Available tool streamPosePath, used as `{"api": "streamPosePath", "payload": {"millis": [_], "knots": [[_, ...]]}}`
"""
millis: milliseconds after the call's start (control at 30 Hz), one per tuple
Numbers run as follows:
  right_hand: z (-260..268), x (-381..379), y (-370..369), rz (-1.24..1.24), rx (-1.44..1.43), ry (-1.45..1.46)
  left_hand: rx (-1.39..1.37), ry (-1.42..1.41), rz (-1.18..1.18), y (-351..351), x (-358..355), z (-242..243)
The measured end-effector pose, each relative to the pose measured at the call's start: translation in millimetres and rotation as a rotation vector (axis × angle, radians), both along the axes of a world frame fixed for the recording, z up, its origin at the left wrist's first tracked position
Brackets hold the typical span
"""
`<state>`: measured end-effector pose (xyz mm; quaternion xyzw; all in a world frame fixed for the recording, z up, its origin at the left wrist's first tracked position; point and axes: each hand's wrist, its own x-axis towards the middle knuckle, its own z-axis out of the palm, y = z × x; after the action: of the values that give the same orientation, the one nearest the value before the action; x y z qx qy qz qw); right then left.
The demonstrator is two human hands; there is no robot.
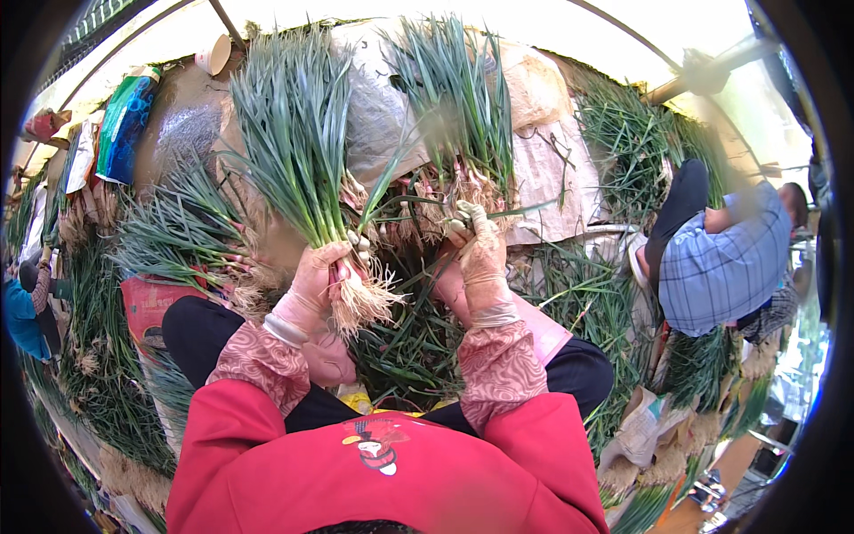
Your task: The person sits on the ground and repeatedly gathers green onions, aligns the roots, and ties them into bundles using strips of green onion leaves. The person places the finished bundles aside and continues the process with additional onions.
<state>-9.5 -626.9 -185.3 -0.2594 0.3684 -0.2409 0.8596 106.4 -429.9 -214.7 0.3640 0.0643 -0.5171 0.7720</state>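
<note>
My left hand (pixel 311 284), in a thin glove, is closed around the pink-white lower stems of a big bunch of green garlic (pixel 293 147). Its leaves point away from me and its pale roots (pixel 360 304) hang to the right of the fist. My right hand (pixel 477 250), also gloved, has its fingers curled at a thin green leaf (pixel 514 212), which sticks out to the right. Just beyond that hand lies a second green garlic bunch (pixel 454 100), roots towards me. Loose leaves (pixel 407 354) cover the ground between my legs.
Left lies a smaller garlic pile (pixel 193 233), partly over a red sack (pixel 150 307). Pale plastic sheeting (pixel 554 177) spreads ahead, with a paper cup (pixel 213 55) farther back. A person in a plaid shirt (pixel 720 260) sits at right; another person (pixel 27 307) is far left.
</note>
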Motion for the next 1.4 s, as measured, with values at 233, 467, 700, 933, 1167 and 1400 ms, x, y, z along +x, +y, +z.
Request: {"api": "streamPosePath", "payload": {"millis": [233, 467, 700, 933, 1167, 1400], "knots": [[-32.4, 24.0, 23.8, 0.77, -1.602, 0.219, 0.247, -0.079, -0.146, -10.7, -4.1, -16.0], [-106.5, -31.7, 4.7, 1.278, -1.053, 0.344, -0.189, -0.013, 0.08, 12.6, 38.7, 72.7], [-85.0, 13.0, -66.0, 0.756, -1.431, 1.076, 0.043, -0.361, -0.229, 8.8, 58.9, 21.4], [-50.9, 24.2, -6.7, 0.749, -1.201, 0.531, -0.106, 0.155, -0.095, -10.6, 28.6, -2.7], [-33.7, -33.0, -15.2, 0.387, -0.816, 0.397, -0.207, 0.205, -0.17, -19.8, 17.3, 8.6], [-39.7, 18.8, -26.4, 0.69, -0.621, 0.28, 0.001, 0.264, -0.222, -14.3, 10.6, -11.2]]}}
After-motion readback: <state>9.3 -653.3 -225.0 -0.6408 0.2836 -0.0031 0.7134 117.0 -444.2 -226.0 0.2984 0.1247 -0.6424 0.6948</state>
